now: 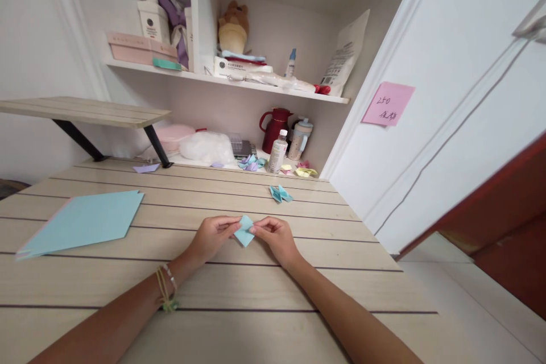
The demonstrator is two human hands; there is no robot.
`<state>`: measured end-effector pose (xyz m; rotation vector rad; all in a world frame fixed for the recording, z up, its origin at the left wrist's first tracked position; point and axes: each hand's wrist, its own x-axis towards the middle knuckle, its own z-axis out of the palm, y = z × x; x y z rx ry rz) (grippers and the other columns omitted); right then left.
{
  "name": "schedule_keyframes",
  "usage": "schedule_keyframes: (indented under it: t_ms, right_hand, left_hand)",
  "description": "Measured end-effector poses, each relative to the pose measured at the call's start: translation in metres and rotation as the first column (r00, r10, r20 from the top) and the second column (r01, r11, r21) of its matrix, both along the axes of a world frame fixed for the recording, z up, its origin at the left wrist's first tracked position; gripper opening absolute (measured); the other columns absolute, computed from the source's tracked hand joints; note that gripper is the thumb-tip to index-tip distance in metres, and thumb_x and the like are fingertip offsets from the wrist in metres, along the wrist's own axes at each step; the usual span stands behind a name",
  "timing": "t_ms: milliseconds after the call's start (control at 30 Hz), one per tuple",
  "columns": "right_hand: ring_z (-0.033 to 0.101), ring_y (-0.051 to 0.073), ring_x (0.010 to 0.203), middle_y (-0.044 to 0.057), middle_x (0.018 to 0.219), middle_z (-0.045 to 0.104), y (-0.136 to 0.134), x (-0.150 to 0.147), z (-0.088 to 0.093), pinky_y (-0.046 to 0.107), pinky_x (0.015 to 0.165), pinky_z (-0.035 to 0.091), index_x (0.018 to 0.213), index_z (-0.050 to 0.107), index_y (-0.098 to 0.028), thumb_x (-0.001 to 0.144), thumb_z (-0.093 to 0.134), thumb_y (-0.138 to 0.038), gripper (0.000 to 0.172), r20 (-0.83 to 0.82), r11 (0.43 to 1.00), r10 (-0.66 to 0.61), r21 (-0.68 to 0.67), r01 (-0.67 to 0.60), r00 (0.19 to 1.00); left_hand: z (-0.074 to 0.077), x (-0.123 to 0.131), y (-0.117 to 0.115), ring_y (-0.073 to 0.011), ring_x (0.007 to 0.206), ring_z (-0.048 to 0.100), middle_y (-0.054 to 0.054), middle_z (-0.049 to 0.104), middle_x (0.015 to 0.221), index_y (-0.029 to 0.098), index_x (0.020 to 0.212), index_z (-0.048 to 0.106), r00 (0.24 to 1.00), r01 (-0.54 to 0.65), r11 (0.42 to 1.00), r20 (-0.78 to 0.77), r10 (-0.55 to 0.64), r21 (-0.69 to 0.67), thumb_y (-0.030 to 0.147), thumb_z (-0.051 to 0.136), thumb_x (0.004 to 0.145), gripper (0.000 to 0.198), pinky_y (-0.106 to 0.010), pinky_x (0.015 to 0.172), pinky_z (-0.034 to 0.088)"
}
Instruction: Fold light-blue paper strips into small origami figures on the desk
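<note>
A small diamond of folded light-blue paper [244, 233] is held just above the tabletop, between both hands. My left hand [215, 235] pinches its left corner between thumb and fingers. On the opposite side, my right hand [275, 236] grips the right corner the same way. Bracelets circle my left wrist. Beyond the hands lies a folded blue paper piece [280, 193] on the table. A stack of light-blue sheets [91, 223], with a pink edge showing, rests at the left.
A small raised shelf [85, 109] on black legs stands at the back left. Along the back are a clear bottle [278, 152], a dark red jug [275, 129], a tumbler [301, 139] and several folded papers [252, 163]. A pink note [388, 103] sticks to the right wall.
</note>
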<state>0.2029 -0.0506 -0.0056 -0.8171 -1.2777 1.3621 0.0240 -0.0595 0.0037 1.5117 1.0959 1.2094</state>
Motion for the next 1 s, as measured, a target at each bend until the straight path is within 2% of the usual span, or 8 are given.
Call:
schedule_keyframes:
  t_ms: [133, 300, 367, 467, 567, 667, 800, 1000]
  right_hand:
    - [0.064, 0.019, 0.072, 0.004, 0.077, 0.070, 0.0006, 0.0011, 0.0031, 0.033, 0.073, 0.051, 0.075, 0.068, -0.017, 0.056, 0.076, -0.030, 0.024, -0.028, 0.999, 0.053, 0.004, -0.053, 0.998]
    - [0.064, 0.020, 0.073, 0.005, 0.075, 0.070, 0.0008, 0.0040, 0.0078, 0.035, 0.075, 0.051, 0.073, 0.068, -0.016, 0.062, 0.071, -0.037, 0.024, 0.040, 1.000, 0.013, 0.004, -0.013, 0.999]
    - [0.064, 0.020, 0.070, 0.005, 0.073, 0.070, 0.0005, 0.0042, 0.0078, 0.035, 0.074, 0.051, 0.070, 0.067, -0.015, 0.061, 0.071, -0.038, 0.024, 0.058, 1.000, 0.009, -0.006, -0.009, 0.998]
    - [0.064, 0.018, 0.068, 0.004, 0.071, 0.069, 0.0008, 0.0029, 0.0060, 0.034, 0.073, 0.051, 0.072, 0.066, -0.015, 0.057, 0.075, -0.034, 0.025, -0.009, 0.999, 0.001, -0.037, -0.001, 1.000]
    - [0.064, 0.017, 0.065, 0.002, 0.066, 0.068, 0.0022, 0.0017, 0.0040, 0.034, 0.072, 0.051, 0.077, 0.064, -0.015, 0.054, 0.077, -0.030, 0.030, -0.095, 0.996, -0.023, -0.093, 0.014, 0.995]
    - [0.064, 0.016, 0.064, 0.002, 0.063, 0.068, 0.0036, 0.0014, 0.0033, 0.034, 0.072, 0.051, 0.073, 0.065, -0.014, 0.056, 0.076, -0.030, 0.027, -0.105, 0.991, -0.030, -0.136, 0.016, 0.994]
    - [0.062, 0.015, 0.062, 0.002, 0.063, 0.067, 0.0051, 0.0014, 0.0032, 0.031, 0.069, 0.050, 0.070, 0.066, -0.014, 0.056, 0.075, -0.029, 0.023, -0.084, 0.986, -0.065, -0.157, 0.051, 0.994]
    - [0.063, 0.016, 0.064, 0.005, 0.069, 0.069, 0.0059, -0.0015, 0.0023, 0.028, 0.065, 0.049, 0.076, 0.068, -0.014, 0.053, 0.076, -0.028, 0.028, 0.000, 0.994, -0.024, -0.107, 0.024, 1.000]
  left_hand:
    - [0.0020, -0.0024, 0.0020, -0.0203, 0.072, 0.066, -0.005, 0.072, 0.087, 0.016, 0.090, 0.070, 0.999, -0.032, 0.999, 0.026, 0.032, -0.005, 0.030, 0.064, 0.069, 0.026, -0.028, 0.061, 0.055]
    - [0.0028, -0.0034, 0.0013, -0.0202, 0.071, 0.066, -0.005, 0.072, 0.085, 0.016, 0.090, 0.070, 0.999, -0.021, 0.999, 0.030, 0.020, 0.026, 0.030, 0.061, 0.071, 0.025, -0.028, 0.061, 0.054]
    - [0.0024, -0.0025, 0.0004, -0.0207, 0.073, 0.065, -0.005, 0.072, 0.086, 0.017, 0.092, 0.069, 1.000, -0.001, 0.999, 0.004, 0.001, 0.045, 0.030, 0.059, 0.073, 0.025, -0.029, 0.062, 0.054]
    - [0.0016, -0.0009, -0.0005, -0.0212, 0.078, 0.064, -0.005, 0.070, 0.092, 0.019, 0.095, 0.068, 0.997, 0.024, 0.994, -0.073, -0.016, 0.104, 0.029, 0.056, 0.075, 0.026, -0.029, 0.065, 0.053]
    - [0.0005, 0.0003, -0.0008, -0.0211, 0.079, 0.064, -0.006, 0.070, 0.091, 0.020, 0.096, 0.068, 0.985, 0.016, 0.981, -0.169, 0.017, 0.192, 0.026, 0.055, 0.076, 0.025, -0.030, 0.069, 0.052]
    - [-0.0013, 0.0007, -0.0007, -0.0209, 0.077, 0.063, -0.006, 0.069, 0.091, 0.021, 0.098, 0.068, 0.982, -0.006, 0.973, -0.181, 0.049, 0.229, 0.026, 0.054, 0.076, 0.026, -0.031, 0.068, 0.052]
    - [-0.0027, 0.0014, -0.0013, -0.0206, 0.078, 0.064, -0.007, 0.069, 0.094, 0.019, 0.105, 0.064, 0.996, 0.019, 0.991, -0.084, -0.007, 0.134, 0.027, 0.057, 0.075, 0.032, -0.032, 0.070, 0.053]
    - [-0.0020, 0.0032, 0.0001, -0.0175, 0.068, 0.063, -0.003, 0.070, 0.073, 0.013, 0.107, 0.062, 0.993, 0.109, 0.994, -0.039, -0.109, 0.003, 0.026, 0.062, 0.069, 0.040, -0.031, 0.070, 0.051]
